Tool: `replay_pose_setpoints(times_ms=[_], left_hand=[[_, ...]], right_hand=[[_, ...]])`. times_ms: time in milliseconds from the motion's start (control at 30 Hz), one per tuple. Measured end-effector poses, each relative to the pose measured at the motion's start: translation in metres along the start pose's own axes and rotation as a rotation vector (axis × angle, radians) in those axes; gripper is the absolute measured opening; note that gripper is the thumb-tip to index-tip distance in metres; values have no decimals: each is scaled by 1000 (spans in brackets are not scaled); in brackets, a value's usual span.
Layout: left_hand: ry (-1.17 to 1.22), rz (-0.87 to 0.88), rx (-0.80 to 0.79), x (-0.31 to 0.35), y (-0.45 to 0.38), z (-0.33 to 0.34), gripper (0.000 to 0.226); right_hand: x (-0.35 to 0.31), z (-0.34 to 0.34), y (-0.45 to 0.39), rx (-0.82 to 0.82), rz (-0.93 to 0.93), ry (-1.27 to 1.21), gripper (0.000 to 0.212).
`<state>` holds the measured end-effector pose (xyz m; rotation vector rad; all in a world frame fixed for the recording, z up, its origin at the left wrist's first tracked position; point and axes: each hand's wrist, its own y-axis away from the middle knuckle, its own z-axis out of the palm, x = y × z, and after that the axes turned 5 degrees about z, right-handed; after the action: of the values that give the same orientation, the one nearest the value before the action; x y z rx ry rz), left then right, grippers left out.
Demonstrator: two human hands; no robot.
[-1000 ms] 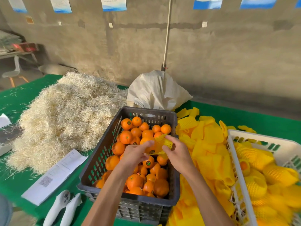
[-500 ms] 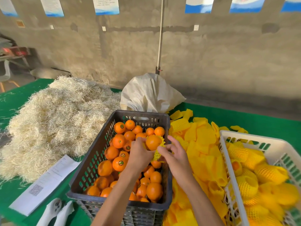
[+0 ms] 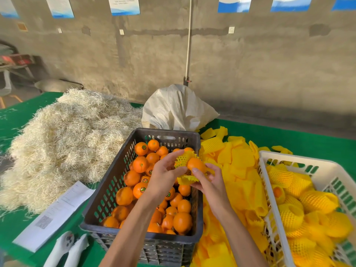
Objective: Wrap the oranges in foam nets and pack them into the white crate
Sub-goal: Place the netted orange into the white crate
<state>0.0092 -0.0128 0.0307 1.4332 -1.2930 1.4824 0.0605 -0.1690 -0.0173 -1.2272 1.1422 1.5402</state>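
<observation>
Pinching foam net [image 3: 184,160] around orange [image 3: 196,165], left hand [image 3: 165,173], right hand [image 3: 209,183] cupping beneath

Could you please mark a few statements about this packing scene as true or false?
1. Both hands, left and right, hold an orange partly inside a foam net. True.
2. The dark crate is empty. False: it holds many bare oranges.
3. The white crate already holds netted oranges. True.
4. The spare nets lie left of the dark crate. False: they lie between the two crates.
5. The straw pile lies inside the white crate. False: it lies on the table, left.
</observation>
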Motion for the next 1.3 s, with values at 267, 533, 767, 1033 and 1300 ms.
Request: replay_pose_setpoints(times_ms=[267, 533, 767, 1033, 1300], left_hand=[[138, -19, 153, 4, -3, 9, 30], [156, 110, 161, 8, -4, 12, 24], [211, 135, 70, 6, 2, 35, 25], [193, -113, -68, -12, 0, 54, 44], [87, -53, 38, -26, -2, 66, 39]], right_hand=[[-9, 7, 1, -100, 34, -9, 68], [-5, 8, -6, 19, 17, 269, 50], [-12, 10, -11, 164, 18, 433, 57], [-15, -16, -4, 127, -56, 493, 58], [-20, -45, 9, 288, -369, 730, 27]])
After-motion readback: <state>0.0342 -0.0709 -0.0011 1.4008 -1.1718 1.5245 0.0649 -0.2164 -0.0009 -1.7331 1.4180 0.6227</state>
